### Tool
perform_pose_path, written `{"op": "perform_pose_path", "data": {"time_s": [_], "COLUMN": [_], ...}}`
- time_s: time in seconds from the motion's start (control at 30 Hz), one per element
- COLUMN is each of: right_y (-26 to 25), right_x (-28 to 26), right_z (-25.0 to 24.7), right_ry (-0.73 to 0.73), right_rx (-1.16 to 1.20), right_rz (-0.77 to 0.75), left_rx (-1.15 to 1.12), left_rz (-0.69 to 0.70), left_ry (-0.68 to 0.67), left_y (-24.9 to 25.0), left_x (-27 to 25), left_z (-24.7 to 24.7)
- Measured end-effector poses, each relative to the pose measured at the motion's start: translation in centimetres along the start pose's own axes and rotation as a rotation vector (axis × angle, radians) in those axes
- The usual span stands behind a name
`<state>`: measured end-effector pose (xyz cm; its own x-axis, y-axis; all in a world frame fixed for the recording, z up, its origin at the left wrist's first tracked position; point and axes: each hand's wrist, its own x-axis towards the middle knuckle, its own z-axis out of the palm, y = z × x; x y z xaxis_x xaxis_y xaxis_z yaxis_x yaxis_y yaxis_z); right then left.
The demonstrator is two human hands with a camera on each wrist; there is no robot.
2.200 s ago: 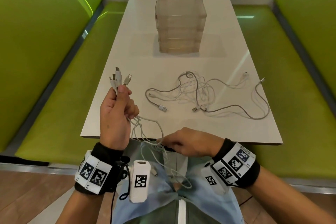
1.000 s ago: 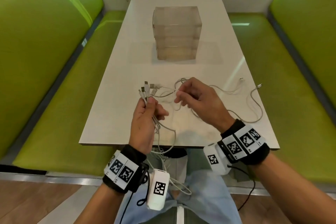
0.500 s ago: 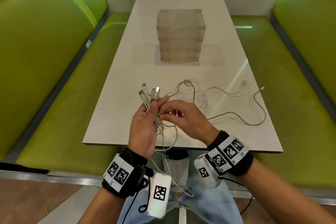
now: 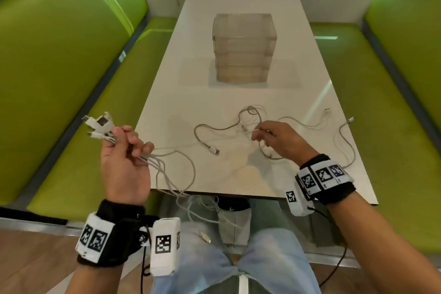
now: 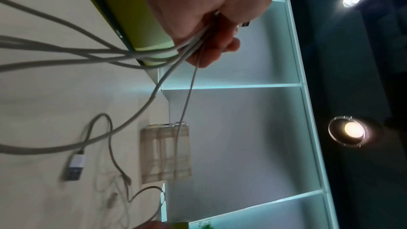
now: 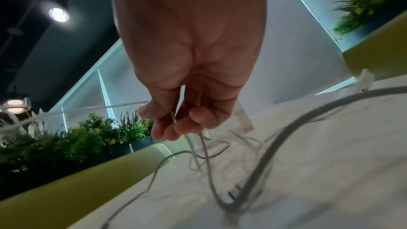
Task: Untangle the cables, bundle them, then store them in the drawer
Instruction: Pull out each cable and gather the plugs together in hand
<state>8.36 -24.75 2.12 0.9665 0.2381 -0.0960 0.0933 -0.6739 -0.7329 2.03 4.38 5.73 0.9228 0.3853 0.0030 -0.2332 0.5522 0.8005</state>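
Observation:
My left hand [image 4: 124, 153] grips a bunch of white cables [image 4: 164, 164] just left of the table's near corner, their plug ends [image 4: 99, 126] sticking out above the fist. The strands trail over the table edge and hang down to my lap. In the left wrist view the fingers [image 5: 211, 44] curl round the same strands. My right hand [image 4: 276, 141] hovers over the tangle of white cables [image 4: 238, 131] on the table and pinches one thin cable [image 6: 174, 119] between thumb and fingers. The clear drawer unit [image 4: 243, 48] stands mid-table, its drawers closed.
The white table [image 4: 214, 88] runs away from me between two green benches [image 4: 78, 112]. Loose cable ends [image 4: 349, 120] lie near the table's right edge. One USB plug [image 4: 213, 150] rests between my hands. My knees are under the near edge.
My hands have parted: the left swung out left with its bunch of cables, the right reached forward over the tangle and pinched a single cable.

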Motion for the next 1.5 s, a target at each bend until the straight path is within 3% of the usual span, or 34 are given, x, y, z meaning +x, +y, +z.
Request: {"op": "perform_pose_path", "data": {"time_s": [0.13, 0.27, 0.37, 0.5, 0.57, 0.67, 0.9, 1.0, 1.07, 1.2, 1.3, 1.37, 1.5], "right_y": [-2.3, -6.2, -7.7, -7.8, -7.2, -5.9, -3.6, -3.0, -2.8, -2.6, -2.8, -3.3, -4.4], "right_x": [-0.5, -1.8, -2.5, -3.2, -3.5, -4.2, -6.1, -6.3, -6.2, -5.8, -5.8, -5.8, -5.2], "right_z": [0.3, 1.5, 1.7, 1.9, 2.5, 3.3, 4.8, 5.2, 5.5, 5.0, 3.2, 1.7, 0.5], "right_ry": [0.004, -0.071, -0.070, -0.325, -0.463, -0.551, -0.933, -0.926, -0.846, -0.627, -0.679, -0.684, -0.510], "right_rx": [0.094, 0.120, 0.092, 0.067, 0.103, 0.158, 0.280, 0.337, 0.333, 0.088, -0.031, 0.001, -0.142], "right_rz": [-0.064, -0.165, -0.195, -0.067, 0.004, 0.118, 0.256, 0.277, 0.276, 0.232, 0.151, 0.174, 0.045], "left_rx": [0.209, 0.522, 0.627, 0.622, 0.547, 0.428, 0.374, 0.371, 0.374, 0.382, 0.359, 0.329, 0.258], "left_rz": [-0.111, -0.169, -0.189, -0.135, -0.133, -0.140, -0.120, -0.124, -0.126, -0.134, -0.137, -0.154, -0.218], "left_ry": [-0.027, -0.254, -0.385, -0.270, -0.255, -0.227, -0.195, -0.203, -0.212, -0.226, -0.231, -0.236, -0.275], "left_y": [-1.5, -3.5, -4.2, -4.1, -3.9, -3.4, -2.9, -3.1, -3.1, -3.3, -3.5, -3.6, -3.7], "left_x": [-0.8, -3.3, -4.3, -4.0, -4.0, -3.8, -3.2, -3.2, -3.4, -3.5, -3.3, -3.2, -3.4], "left_z": [1.2, 4.0, 4.8, 4.4, 4.4, 4.6, 4.3, 4.4, 4.5, 4.5, 4.3, 4.2, 4.7]}}
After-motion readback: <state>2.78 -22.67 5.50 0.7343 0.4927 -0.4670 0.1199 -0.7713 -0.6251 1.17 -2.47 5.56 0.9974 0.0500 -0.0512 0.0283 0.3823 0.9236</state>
